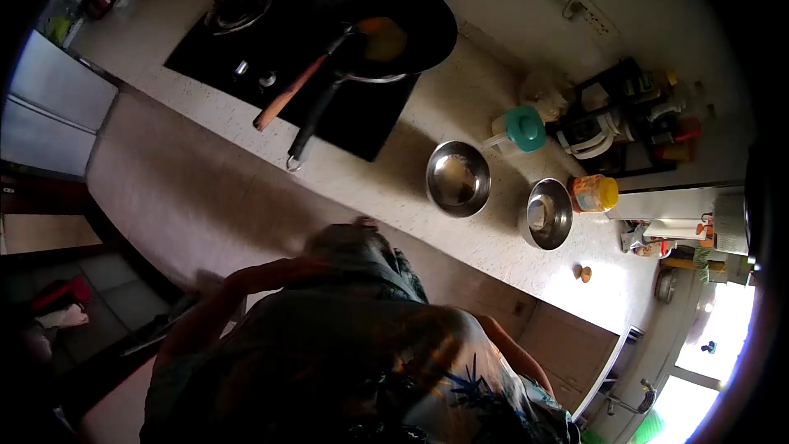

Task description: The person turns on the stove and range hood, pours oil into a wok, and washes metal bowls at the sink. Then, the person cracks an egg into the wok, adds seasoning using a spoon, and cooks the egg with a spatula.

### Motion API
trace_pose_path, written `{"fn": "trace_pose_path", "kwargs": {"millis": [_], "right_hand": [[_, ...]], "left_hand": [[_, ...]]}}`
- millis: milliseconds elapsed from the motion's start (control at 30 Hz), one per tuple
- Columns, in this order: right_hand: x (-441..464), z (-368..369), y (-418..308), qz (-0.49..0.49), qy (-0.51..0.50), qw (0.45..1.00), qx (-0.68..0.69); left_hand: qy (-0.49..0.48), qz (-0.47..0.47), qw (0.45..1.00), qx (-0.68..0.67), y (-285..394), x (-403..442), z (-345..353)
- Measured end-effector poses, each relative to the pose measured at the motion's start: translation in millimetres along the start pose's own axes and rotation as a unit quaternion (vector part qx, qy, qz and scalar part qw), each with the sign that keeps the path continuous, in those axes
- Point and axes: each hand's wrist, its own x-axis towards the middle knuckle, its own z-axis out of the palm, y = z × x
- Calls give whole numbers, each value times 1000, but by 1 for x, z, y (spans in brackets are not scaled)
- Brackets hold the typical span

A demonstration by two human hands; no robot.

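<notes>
My left forearm bends in from the left, and my left hand rests against the front of my patterned clothing. Shadow hides its fingers, so I cannot make out whether it holds anything. On the right side only part of my right forearm shows; the hand itself is hidden by my body and clothing. Ahead on the stove, a black wok holds some pale yellowish food. A wooden-handled utensil leans over the wok's rim, beside the wok's long handle. Neither hand touches them.
Two metal bowls stand on the speckled counter, near a teal-lidded pitcher and a yellow-capped jar. Small brown eggshell-like pieces lie farther right. A black rack stands behind; a faucet is lower right.
</notes>
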Motion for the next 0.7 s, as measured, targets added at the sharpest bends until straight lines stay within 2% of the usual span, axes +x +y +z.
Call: {"fn": "trace_pose_path", "kwargs": {"millis": [67,100,133,167,200,267,300,367,433,500,533,600,667,700], "right_hand": [[10,-5,13,-14,-52,997,-51],[14,-10,16,-21,-45,995,-91],[15,-14,-6,-31,25,987,-154],[16,-18,-28,-32,95,972,-215],[26,-28,-26,-124,103,987,-5],[35,-42,-74,-168,227,959,19],[32,-40,-141,-120,335,919,-170],[45,-40,-208,-277,419,831,-236],[56,-42,-269,-332,406,763,-379],[85,-45,-314,-387,396,700,-450],[99,-46,-329,-367,396,689,-482],[131,-55,-346,-348,395,677,-515],[164,-69,-349,-393,389,583,-595],[170,-69,-352,-393,387,583,-596]], "left_hand": [[28,-219,958,-182,-2,-21,0],[27,-218,958,-184,-13,-31,2],[120,-130,976,-128,-30,-38,5],[166,-83,977,-103,-33,-41,7],[213,-37,974,-73,-37,-44,8],[309,-193,911,-192,-23,-39,0],[311,-191,910,-195,-19,-37,0],[365,-151,908,-142,-12,-32,0],[384,-142,903,-129,-23,-32,5],[403,-135,898,-115,-24,-32,9],[412,-146,895,-82,-20,-30,10],[423,-156,891,-51,-13,-28,12],[439,-155,882,-73,-7,-26,14],[440,-154,881,-74,-8,-26,15]]}}
